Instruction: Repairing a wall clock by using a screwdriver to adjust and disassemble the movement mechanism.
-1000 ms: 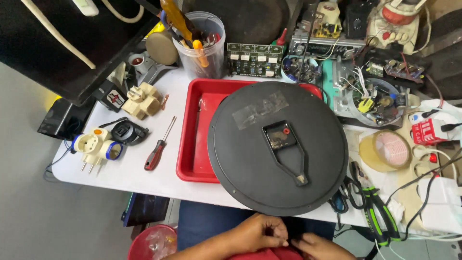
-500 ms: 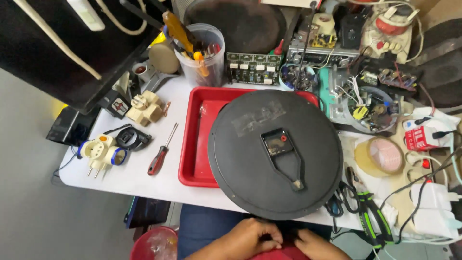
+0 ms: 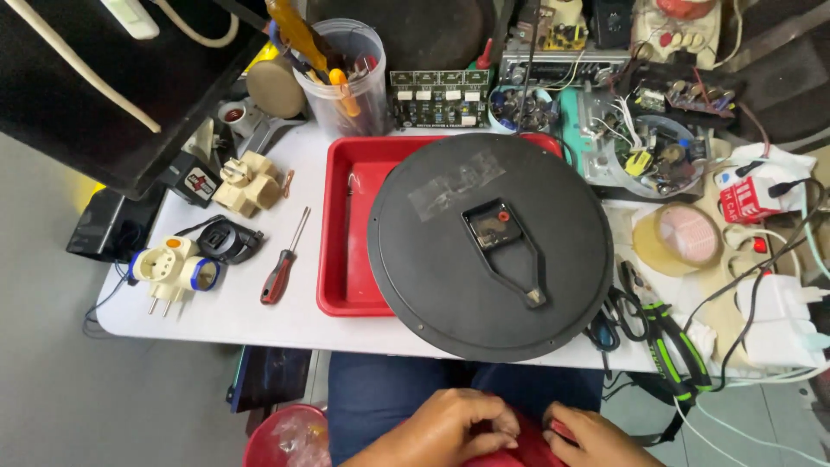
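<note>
Two hands [image 3: 519, 428] gripping red object [image 3: 519, 445], soft-looking, crumpled, partly hidden

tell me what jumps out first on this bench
A big black disc lies at the table's centre, half over a red tray. A screwdriver lies left of the tray. At the bottom edge, the left hand and right hand pinch a red thing over the lap.

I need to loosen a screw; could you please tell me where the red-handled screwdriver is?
In the head view, the red-handled screwdriver lies on the white table, left of the red plastic tray and right of the black round adapter.
</note>
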